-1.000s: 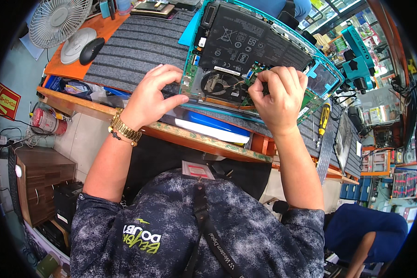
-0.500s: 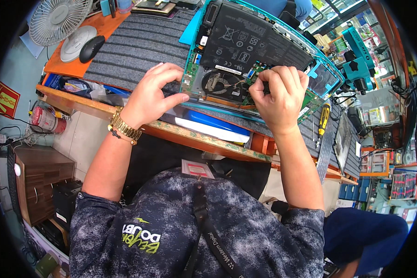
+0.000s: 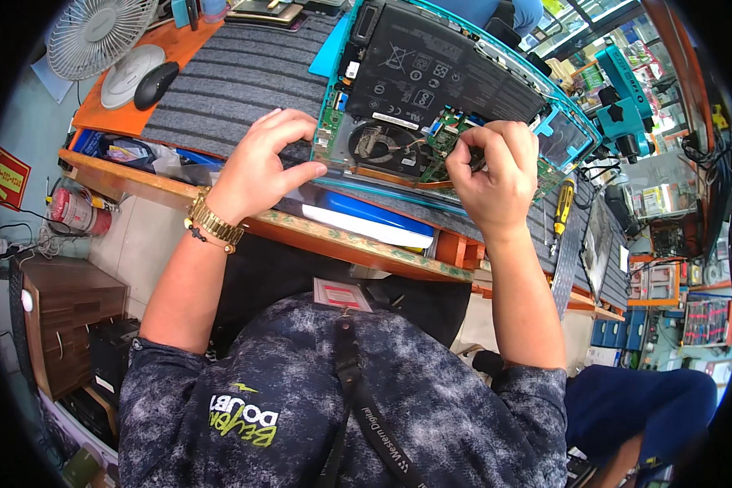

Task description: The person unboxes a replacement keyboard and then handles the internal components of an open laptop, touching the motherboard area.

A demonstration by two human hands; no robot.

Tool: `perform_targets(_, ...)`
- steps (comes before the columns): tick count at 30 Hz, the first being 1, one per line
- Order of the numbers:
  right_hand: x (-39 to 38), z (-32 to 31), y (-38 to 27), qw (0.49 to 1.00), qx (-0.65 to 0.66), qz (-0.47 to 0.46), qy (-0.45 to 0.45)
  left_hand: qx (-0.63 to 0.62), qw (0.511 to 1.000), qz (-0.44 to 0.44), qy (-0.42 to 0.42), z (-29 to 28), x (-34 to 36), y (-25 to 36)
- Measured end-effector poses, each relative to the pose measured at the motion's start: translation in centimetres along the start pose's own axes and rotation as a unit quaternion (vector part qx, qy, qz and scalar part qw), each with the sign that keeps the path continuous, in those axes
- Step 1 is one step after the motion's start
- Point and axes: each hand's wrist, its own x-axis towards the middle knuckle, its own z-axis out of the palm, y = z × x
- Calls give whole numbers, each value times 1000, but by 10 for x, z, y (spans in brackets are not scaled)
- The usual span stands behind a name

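- On the table [image 3: 342, 239], an opened laptop base [image 3: 443, 77] lies long axis left to right, its right end slanting nearer the body.
- Right hand [image 3: 500, 177]: nearer the green circuit board [image 3: 441, 143], over it, palm down, fingers pinched together; cannot tell whether they grip anything.
- Left hand [image 3: 256, 167]: fingers open, thumb spread, at the base's left edge.

Decent gap over the gray mat [image 3: 228, 89] between mouse [image 3: 156, 85] and laptop [image 3: 431, 81] — a hand could slide through. Right side's tighter: screwdriver [image 3: 564, 205] and teal stand [image 3: 624, 85] crowd it.

There are two hands [image 3: 268, 171] [image 3: 500, 175], one laptop [image 3: 455, 69], apparently one screwdriver [image 3: 564, 207].
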Motion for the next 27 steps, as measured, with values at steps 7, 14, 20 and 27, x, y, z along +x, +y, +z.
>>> perform_targets(7,16,-8,-2,998,-1,-24,-61,0,1000,7,4,0,0,0)
perform_targets(14,29,-19,0,988,-13,-55,-144,-9,1000,11,5,1,0,-2)
perform_targets(20,41,-25,-4,977,-35,-74,-198,-8,1000,11,9,1,-1,-2)
perform_targets(27,53,-27,-12,962,-65,-73,-256,-4,1000,8,8,1,-1,-3)
